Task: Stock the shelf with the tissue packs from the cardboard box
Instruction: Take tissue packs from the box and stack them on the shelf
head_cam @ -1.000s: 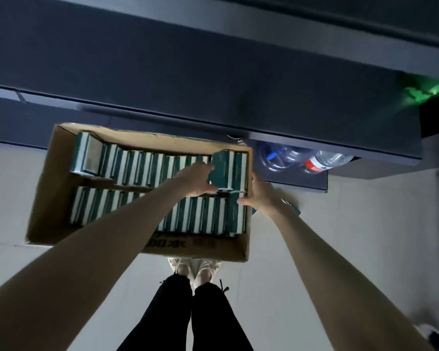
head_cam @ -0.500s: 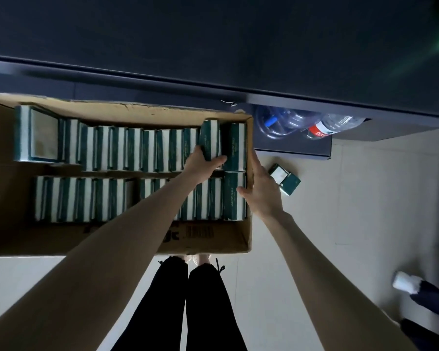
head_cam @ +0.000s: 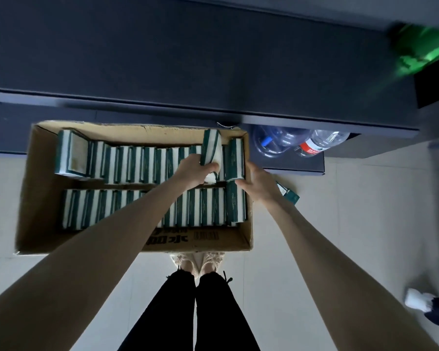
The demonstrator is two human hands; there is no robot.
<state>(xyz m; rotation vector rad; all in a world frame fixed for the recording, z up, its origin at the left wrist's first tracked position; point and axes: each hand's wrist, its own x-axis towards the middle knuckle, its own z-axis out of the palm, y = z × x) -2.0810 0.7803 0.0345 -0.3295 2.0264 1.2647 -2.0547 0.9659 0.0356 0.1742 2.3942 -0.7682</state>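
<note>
An open cardboard box (head_cam: 43, 198) lies on the floor below me, holding two rows of green-and-white tissue packs (head_cam: 127, 163). My left hand (head_cam: 195, 168) is shut on one tissue pack (head_cam: 211, 148), which sticks up tilted above the far row near the box's right end. My right hand (head_cam: 257, 183) rests with fingers apart against the box's right wall, touching the end packs, holding nothing. The dark shelf (head_cam: 188, 59) runs across the top of the view above the box.
Clear water bottles (head_cam: 299, 145) lie on a low shelf right of the box. One loose tissue pack (head_cam: 290, 196) lies on the tiled floor by my right wrist. My legs and shoes (head_cam: 198, 264) stand just behind the box. Another person's shoe (head_cam: 416, 301) shows at lower right.
My left hand has pulled one pack up out of the far row, and it now stands higher and tilted. The right hand stays at the box's right wall.
</note>
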